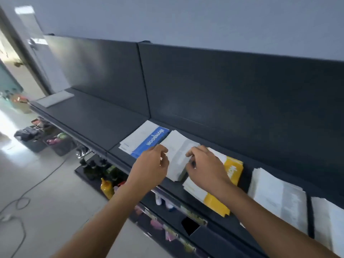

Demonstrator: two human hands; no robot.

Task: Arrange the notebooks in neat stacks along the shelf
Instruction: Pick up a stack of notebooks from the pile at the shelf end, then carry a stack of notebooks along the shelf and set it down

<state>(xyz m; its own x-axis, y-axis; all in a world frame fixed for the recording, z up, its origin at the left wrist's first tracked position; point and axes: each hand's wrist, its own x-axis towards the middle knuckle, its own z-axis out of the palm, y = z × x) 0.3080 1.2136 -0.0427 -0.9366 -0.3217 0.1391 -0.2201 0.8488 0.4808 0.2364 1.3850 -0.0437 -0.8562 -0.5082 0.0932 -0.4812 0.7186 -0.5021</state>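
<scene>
From the head view, you faced a long dark shelf [89, 118] with a dark back panel [223, 90] rising behind it and a pale grey-blue wall [186, 15] above that. The notebooks lay in a row along the shelf's right half. A blue notebook stack [147, 140] sat furthest left. Just beside it was the white notebook stack [176, 155], then a yellow notebook stack [230, 170]. Two more white stacks followed, one [275, 192] near the yellow and the last [329, 220] at the frame's right edge.

Your left hand [150, 164] had a narrow grip, its fingers curled at the left edge of the white notebook stack. Your right hand [206, 166] pinched the same stack along its right edge and partly covered the yellow one. The stack looked tilted between your hands, though blur hid the detail.

A flat grey sheet [55, 98] lay at the far left end of the shelf. Below, lower shelves held bottles, among them a yellow bottle [107, 187]. The pale floor [46, 174] carried a loose cable [28, 194] and dark bins [37, 140], with bright light coming in from the left.
</scene>
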